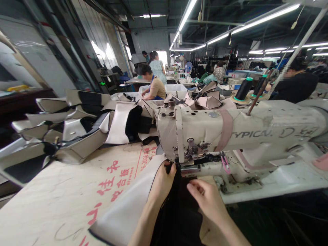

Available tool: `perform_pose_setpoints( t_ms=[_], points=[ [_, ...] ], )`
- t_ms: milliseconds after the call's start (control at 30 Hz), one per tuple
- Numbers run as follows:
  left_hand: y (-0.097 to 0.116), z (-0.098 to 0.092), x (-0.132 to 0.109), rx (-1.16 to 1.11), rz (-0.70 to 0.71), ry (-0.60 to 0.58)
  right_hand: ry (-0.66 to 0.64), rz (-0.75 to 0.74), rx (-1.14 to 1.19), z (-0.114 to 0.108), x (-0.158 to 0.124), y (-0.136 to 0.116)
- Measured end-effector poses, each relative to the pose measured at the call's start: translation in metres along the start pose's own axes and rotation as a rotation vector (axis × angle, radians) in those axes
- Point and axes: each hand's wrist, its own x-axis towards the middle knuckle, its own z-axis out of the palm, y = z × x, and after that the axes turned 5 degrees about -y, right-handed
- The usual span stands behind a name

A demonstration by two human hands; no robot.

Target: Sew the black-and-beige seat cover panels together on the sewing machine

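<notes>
A silver-white and black bag panel [128, 194] with dark edging lies under the head of an industrial sewing machine [194, 130]. My left hand [164, 181] pinches its black edge close to the needle area, thumb and fingers pressed together. My right hand [206, 196] is to the right, over the black fabric [187, 218], with its fingers curled and the thumb close to the index finger. Whether fabric is caught between them I cannot tell. Beige material [210, 230] shows below the right wrist. The needle itself is hidden behind the machine head.
A plywood tabletop [77, 191] with red lettering extends left. Several sewn bag pieces [79, 140] are piled along its far side. Black thread cones [244, 89] stand behind the machine, and a pink clip [225, 163] hangs on it. Other people [156, 87] sit and stand beyond.
</notes>
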Motion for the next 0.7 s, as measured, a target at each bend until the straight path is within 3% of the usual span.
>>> perform_pose_setpoints(
  t_ms=[67, 167, 400, 700],
  points=[
    [0.0, 0.001, 0.001, 0.004, -0.006, 0.007, -0.019, 0.05, 0.146, 0.034, 0.017, 0.0],
    [-0.001, 0.001, 0.003, 0.018, -0.025, 0.016, 0.078, 0.067, 0.21, 0.055, 0.032, 0.005],
    [-0.005, 0.002, 0.015, -0.047, -0.008, -0.019, 0.167, 0.159, 0.374, 0.062, 0.043, 0.016],
    [-0.005, -0.004, 0.028, -0.103, 0.052, -0.084, 0.174, 0.287, 0.522, 0.069, 0.049, 0.0]
  ],
)
